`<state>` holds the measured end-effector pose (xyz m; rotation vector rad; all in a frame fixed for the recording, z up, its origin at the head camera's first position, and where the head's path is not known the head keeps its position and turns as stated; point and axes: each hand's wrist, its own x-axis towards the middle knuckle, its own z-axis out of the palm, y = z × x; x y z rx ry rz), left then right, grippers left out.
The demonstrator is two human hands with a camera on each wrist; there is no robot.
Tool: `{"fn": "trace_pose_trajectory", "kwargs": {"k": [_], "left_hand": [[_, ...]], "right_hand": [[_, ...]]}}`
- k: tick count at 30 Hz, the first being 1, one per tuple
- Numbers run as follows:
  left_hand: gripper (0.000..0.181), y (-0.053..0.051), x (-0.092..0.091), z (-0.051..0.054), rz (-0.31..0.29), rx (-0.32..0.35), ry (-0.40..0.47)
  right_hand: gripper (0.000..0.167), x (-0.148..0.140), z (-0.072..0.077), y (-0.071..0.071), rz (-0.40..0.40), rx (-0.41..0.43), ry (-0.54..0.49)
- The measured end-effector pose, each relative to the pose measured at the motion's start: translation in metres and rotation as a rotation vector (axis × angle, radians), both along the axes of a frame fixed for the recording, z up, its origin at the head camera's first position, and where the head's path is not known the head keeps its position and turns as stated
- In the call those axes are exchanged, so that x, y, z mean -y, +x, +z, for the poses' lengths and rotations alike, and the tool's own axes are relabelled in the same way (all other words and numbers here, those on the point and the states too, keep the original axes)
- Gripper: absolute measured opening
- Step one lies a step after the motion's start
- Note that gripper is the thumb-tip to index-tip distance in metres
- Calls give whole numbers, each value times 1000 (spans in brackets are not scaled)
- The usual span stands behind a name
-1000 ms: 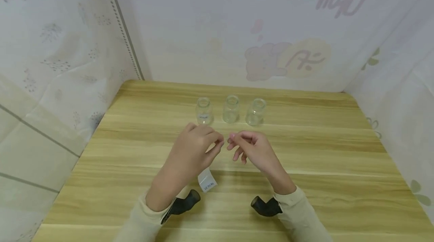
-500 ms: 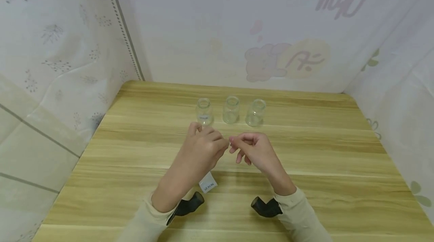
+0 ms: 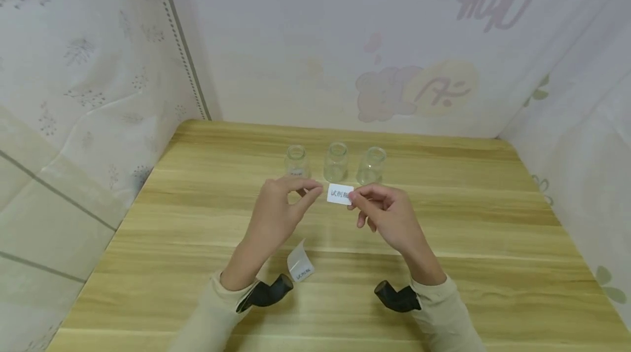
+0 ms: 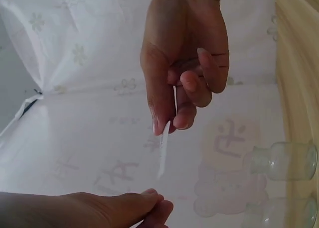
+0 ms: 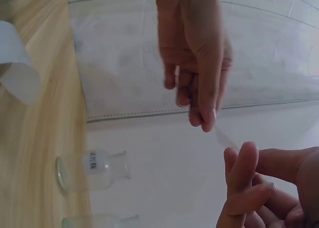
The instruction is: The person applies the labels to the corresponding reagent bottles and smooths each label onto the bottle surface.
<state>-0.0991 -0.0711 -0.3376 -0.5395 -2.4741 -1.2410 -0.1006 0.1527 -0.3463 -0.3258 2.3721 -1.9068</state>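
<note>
A small white label (image 3: 337,194) with printed dark characters is pinched at its right edge between my right hand's (image 3: 389,215) thumb and finger. The left wrist view has this label nearly edge-on. My left hand (image 3: 276,209) is just off the label's left edge, its thumb and finger tips drawn close together and no object visible between them. Behind the hands stand three clear glass bottles: a left bottle (image 3: 296,160) bearing a similar label, a middle bottle (image 3: 336,163) and a right bottle (image 3: 372,165), neither with a label in sight.
A curled white paper strip (image 3: 299,263) with printed characters lies on the wooden table (image 3: 468,220) below the left hand. Black curved wrist-worn pieces extend inward from both cuffs. Patterned cloth (image 3: 276,40) hangs along the back and sides.
My fingertips met half a second ago and are now slightly apart. The label has turned to show its printed face. My right hand has shifted right; the left has moved back left.
</note>
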Motion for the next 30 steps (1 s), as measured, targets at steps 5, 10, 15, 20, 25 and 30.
{"fn": "trace_pose_trajectory", "kwargs": {"k": [5,10,15,20,25,30], "left_hand": [[13,0,1,1,-30,196,178],[13,1,-2,2,-25,223,208],[10,1,-2,3,-33,212,230],[8,2,-4,1,-88,172,250],[9,2,-7,-2,-121,158,263],[10,2,-9,-1,-102,186,258]], "right_hand": [[14,-3,2,1,-7,-53,-3],[12,-3,4,1,14,-101,9],[11,-3,5,2,31,-118,13],[12,-5,4,1,-5,-127,19],[12,-5,2,1,-95,-174,25],[9,-5,0,0,-109,-231,-13]]}}
